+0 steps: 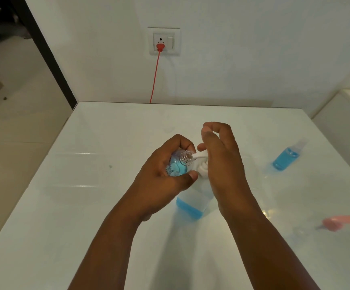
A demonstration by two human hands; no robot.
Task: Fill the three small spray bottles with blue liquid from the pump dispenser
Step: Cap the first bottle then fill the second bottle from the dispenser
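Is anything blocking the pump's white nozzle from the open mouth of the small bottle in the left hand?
Nothing visible. The white nozzle tip sits right at the threaded mouth of the small clear bottle, which the left hand holds tilted toward it.

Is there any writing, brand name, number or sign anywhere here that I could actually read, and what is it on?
None can be read.
Small bottle gripped in the left hand: clear plastic, no label seen.
Pump dispenser under the right hand: no label visible; mostly hidden by the hands.
Filled spray bottle on the table: blurred, no print made out.
Pink object: blurred, no text.
Wall socket: no markings legible.
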